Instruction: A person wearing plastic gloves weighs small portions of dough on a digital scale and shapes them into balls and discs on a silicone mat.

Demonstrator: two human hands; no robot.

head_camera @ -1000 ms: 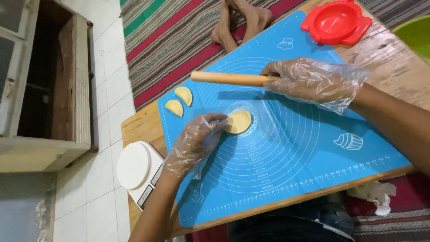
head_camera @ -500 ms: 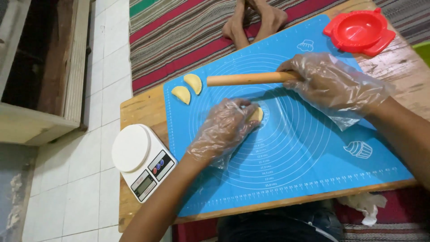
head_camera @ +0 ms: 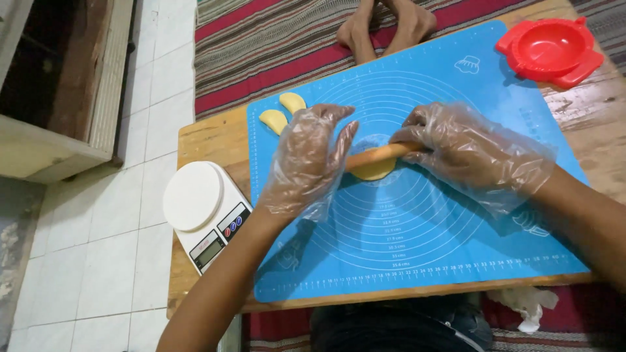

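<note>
Both hands wear thin clear plastic gloves and press down on a wooden rolling pin (head_camera: 378, 156) that lies across a small yellow dough disc (head_camera: 375, 173) near the middle of the blue silicone mat (head_camera: 456, 228). The left hand (head_camera: 306, 163) lies flat with its fingers together over the pin's left end, palm down. The right hand (head_camera: 469, 153) curls loosely over the right end, fingers bent around the pin. The disc peeks out just below the pin, round-edged and small against the printed circle guides, so the flattening looks to be at an early or middle stage.

At the mat's far left corner sit 2 folded dough pieces (head_camera: 283, 112), half-moon shaped and side by side, which appear finished. A red dumpling press (head_camera: 551, 49) lies open at the far right corner, with no dough in it. A white kitchen scale (head_camera: 205, 215) rests on the wooden worktop (head_camera: 208, 140) left of the mat.
</note>
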